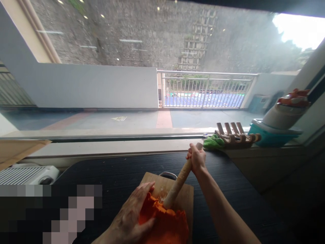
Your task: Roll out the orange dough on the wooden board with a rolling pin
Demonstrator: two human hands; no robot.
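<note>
My right hand is wrapped round the upper end of a pale wooden rolling pin. The pin slants down to the left, its lower end against the ragged edge of a bright orange, dough-like piece. That piece lies over a wooden board; its exact material I cannot tell. My left hand rests on the left side of the orange piece, fingers stretched out and thumb apart. Pale crumbs show on the board near the pin's lower end. Part of a round, shiny rim shows behind the board.
The board is on a black table below a window. At right on the sill are a green cloth, a brown rack and a teal container with a bag on top. A white appliance and cardboard are at left.
</note>
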